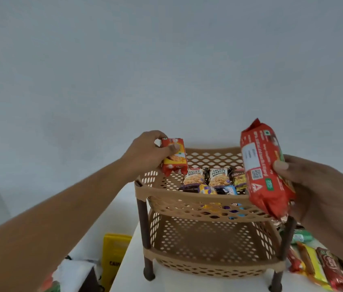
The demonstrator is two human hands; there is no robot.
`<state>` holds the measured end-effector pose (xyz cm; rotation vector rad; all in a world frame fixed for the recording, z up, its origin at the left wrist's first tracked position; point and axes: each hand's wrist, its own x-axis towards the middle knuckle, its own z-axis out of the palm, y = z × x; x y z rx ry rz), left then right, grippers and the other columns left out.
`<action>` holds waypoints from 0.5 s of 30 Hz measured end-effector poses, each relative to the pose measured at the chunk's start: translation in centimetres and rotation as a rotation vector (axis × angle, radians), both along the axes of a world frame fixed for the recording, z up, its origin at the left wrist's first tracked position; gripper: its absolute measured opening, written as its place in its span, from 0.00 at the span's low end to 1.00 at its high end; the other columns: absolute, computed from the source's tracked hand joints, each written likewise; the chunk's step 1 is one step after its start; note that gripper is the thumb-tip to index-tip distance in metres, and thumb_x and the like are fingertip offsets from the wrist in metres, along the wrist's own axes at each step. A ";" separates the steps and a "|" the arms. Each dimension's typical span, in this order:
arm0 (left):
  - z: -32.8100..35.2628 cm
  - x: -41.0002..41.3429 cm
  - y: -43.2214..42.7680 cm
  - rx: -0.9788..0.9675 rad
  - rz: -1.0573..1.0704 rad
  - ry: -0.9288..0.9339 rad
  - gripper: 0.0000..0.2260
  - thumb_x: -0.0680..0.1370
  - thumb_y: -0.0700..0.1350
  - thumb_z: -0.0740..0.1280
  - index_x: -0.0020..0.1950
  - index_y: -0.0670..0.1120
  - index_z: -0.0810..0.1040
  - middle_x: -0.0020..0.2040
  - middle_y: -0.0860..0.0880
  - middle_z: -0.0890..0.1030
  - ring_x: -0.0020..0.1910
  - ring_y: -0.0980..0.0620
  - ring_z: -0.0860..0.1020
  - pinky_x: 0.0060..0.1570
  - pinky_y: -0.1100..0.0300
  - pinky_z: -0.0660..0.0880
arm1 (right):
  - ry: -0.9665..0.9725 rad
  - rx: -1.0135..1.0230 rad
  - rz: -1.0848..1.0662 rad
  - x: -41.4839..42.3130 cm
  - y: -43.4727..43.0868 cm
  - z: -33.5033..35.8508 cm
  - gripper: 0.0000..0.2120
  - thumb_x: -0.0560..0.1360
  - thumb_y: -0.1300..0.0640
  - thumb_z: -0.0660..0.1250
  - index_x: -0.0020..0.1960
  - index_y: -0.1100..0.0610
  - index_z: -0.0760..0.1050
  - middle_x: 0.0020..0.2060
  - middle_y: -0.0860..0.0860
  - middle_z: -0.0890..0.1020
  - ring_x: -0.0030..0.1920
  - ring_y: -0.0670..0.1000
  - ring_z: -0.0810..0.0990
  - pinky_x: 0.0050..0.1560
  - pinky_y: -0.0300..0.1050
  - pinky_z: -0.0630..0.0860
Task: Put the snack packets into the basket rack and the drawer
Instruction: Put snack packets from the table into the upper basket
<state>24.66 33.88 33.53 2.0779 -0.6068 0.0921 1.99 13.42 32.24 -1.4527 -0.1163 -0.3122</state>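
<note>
A tan two-tier basket rack (204, 205) with dark legs stands on a white table. Its top basket holds several packets, among them two salted-peanut packets (206, 177) and a dark green one. The lower basket shows no packets. My left hand (147, 157) grips a small orange-red packet (174, 157) upright over the top basket's left rear corner. My right hand (318, 194) holds a long red biscuit packet (265, 167) upright in front of the rack's right side. No drawer is in view.
More snack packets (322, 264) in red, yellow and green lie on the white table (132, 277) right of the rack. Below the table's left edge are a yellow bag (113, 256) and other blurred items. A plain wall fills the background.
</note>
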 end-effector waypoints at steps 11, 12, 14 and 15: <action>-3.7 4.4 -3.7 0.476 -0.063 0.069 0.18 0.73 0.57 0.73 0.54 0.45 0.80 0.48 0.50 0.83 0.45 0.50 0.83 0.44 0.55 0.83 | 0.108 -0.142 -0.135 7.1 -0.1 2.3 0.26 0.61 0.44 0.72 0.55 0.58 0.80 0.47 0.56 0.87 0.49 0.56 0.86 0.51 0.52 0.82; -4.1 4.7 -3.9 0.538 -0.080 0.097 0.18 0.72 0.57 0.74 0.52 0.45 0.81 0.47 0.49 0.84 0.43 0.50 0.84 0.43 0.54 0.83 | 0.112 -0.144 -0.127 7.8 -0.2 2.3 0.26 0.62 0.44 0.72 0.55 0.58 0.80 0.46 0.55 0.87 0.49 0.56 0.86 0.48 0.49 0.83; -4.9 5.1 -4.1 0.661 -0.098 0.101 0.21 0.71 0.59 0.74 0.51 0.43 0.83 0.46 0.46 0.85 0.42 0.50 0.84 0.46 0.53 0.82 | 0.122 -0.161 -0.132 9.1 -0.3 2.1 0.27 0.61 0.43 0.72 0.55 0.57 0.79 0.46 0.55 0.87 0.47 0.54 0.86 0.42 0.43 0.83; -5.4 5.4 -4.2 0.702 -0.100 0.095 0.21 0.70 0.60 0.74 0.50 0.43 0.83 0.46 0.45 0.86 0.43 0.50 0.83 0.47 0.53 0.81 | 0.135 -0.165 -0.134 9.8 -0.3 2.1 0.29 0.61 0.42 0.72 0.56 0.58 0.78 0.45 0.54 0.87 0.46 0.53 0.87 0.40 0.42 0.82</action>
